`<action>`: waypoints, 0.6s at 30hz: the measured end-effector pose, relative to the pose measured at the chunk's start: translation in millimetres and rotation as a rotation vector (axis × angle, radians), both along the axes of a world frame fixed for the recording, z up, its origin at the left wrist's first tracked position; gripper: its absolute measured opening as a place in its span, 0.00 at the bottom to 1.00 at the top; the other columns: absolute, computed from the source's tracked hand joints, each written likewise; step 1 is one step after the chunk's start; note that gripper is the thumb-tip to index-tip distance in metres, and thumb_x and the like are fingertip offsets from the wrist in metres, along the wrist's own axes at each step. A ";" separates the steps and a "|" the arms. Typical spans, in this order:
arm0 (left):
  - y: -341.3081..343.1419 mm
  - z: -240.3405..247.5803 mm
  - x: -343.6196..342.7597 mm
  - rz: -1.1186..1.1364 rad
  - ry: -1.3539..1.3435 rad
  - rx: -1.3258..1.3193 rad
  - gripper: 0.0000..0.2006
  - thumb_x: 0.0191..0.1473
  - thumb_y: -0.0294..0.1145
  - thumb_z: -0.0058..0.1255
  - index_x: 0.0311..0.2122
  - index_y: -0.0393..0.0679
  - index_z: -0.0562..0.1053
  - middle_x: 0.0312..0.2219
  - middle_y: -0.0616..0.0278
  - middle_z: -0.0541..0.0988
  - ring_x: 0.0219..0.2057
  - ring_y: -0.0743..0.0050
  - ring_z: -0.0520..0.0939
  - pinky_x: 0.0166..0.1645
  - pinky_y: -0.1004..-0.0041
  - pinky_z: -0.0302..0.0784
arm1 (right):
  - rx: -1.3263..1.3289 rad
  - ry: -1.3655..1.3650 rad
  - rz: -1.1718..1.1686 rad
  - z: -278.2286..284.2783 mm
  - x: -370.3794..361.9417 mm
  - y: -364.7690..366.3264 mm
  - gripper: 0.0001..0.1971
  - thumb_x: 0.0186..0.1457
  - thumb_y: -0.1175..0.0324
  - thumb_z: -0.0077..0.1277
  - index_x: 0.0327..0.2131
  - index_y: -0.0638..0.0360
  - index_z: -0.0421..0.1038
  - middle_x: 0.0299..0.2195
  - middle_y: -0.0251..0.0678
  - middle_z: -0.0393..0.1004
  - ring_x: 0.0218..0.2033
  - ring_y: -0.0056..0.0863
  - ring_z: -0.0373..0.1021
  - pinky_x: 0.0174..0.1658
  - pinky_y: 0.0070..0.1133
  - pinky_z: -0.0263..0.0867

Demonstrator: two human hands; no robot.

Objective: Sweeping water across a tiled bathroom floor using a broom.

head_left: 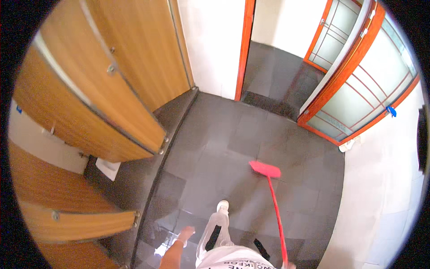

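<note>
Right grip [289, 265] clasps the red broom [265, 169], its flat head forward; left hand [185, 234] hangs open.

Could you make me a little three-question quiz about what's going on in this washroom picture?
1. True or false: the head of the red long-handled plastic broom rests on the dark grey tiled floor.
2. Which hand grips the broom handle? A left hand, B right hand.
3. Fill in: the left hand hangs free, holding ____.

Key: 1 true. 2 B, though only the edge of that hand shows at the lower rim. 3 nothing.
</note>
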State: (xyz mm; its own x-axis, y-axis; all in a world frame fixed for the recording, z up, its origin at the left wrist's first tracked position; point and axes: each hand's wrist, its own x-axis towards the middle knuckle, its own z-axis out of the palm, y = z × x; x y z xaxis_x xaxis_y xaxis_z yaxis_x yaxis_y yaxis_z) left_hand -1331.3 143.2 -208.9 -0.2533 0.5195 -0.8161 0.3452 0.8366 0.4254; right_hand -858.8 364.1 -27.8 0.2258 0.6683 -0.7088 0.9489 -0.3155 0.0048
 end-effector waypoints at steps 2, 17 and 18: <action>9.2 11.5 -18.6 0.236 -0.062 0.131 0.13 0.41 0.32 0.45 0.36 0.41 0.68 0.38 0.56 0.69 0.41 0.66 0.68 0.43 0.70 0.63 | 0.007 0.370 -0.363 -10.8 -64.3 74.8 0.15 0.39 0.57 0.49 0.23 0.60 0.66 0.13 0.38 0.68 0.18 0.39 0.67 0.20 0.29 0.62; 140.7 73.2 -87.5 0.433 -0.257 -0.124 0.15 0.41 0.33 0.47 0.37 0.42 0.65 0.34 0.61 0.68 0.35 0.72 0.68 0.39 0.72 0.63 | 0.194 0.485 0.082 -68.3 -373.2 357.3 0.21 0.45 0.53 0.37 0.32 0.62 0.68 0.32 0.48 0.68 0.35 0.41 0.65 0.39 0.30 0.60; 154.8 74.7 -88.1 0.396 -0.258 -0.117 0.15 0.41 0.34 0.47 0.37 0.42 0.65 0.35 0.61 0.68 0.35 0.71 0.68 0.40 0.71 0.63 | 0.142 0.419 0.094 -70.8 -354.7 353.0 0.21 0.45 0.53 0.37 0.33 0.61 0.68 0.32 0.47 0.68 0.36 0.40 0.65 0.39 0.29 0.60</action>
